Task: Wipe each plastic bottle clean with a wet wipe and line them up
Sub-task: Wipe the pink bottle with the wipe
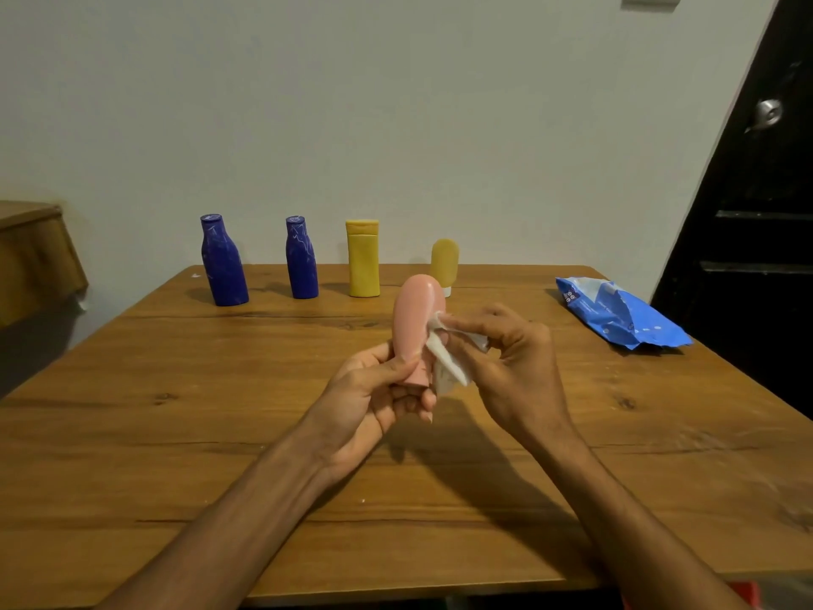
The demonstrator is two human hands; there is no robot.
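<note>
I hold the pink bottle [418, 319] in my left hand [378, 398], above the middle of the table [176, 433] and clear of its top. The bottle is upside down: its cap points down into my palm and its rounded base points up and away from me. My left thumb lies across the near side of the narrow neck, and my fingers curl round it from below and behind, so the grip closes on the lowest part while the wide body stands free above my hand.

My right hand [506, 358] pinches the white wipe [444, 363]. Its fingertips press the wipe against the right flank of the bottle, about halfway up the body. The other fingers are bent loosely behind it. A loose fold of the wipe hangs down between my two hands, just beside the cap.

At the far edge of the table, by the wall, four bottles stand upright in a row, apart from one another: the left blue bottle [223, 261], the right blue bottle [302, 259], the yellow bottle [363, 259] and the tube [445, 261], which rests on its white cap and is partly hidden behind the pink bottle. The blue pack [616, 317] lies flat near the right edge, well apart from my hands.
</note>
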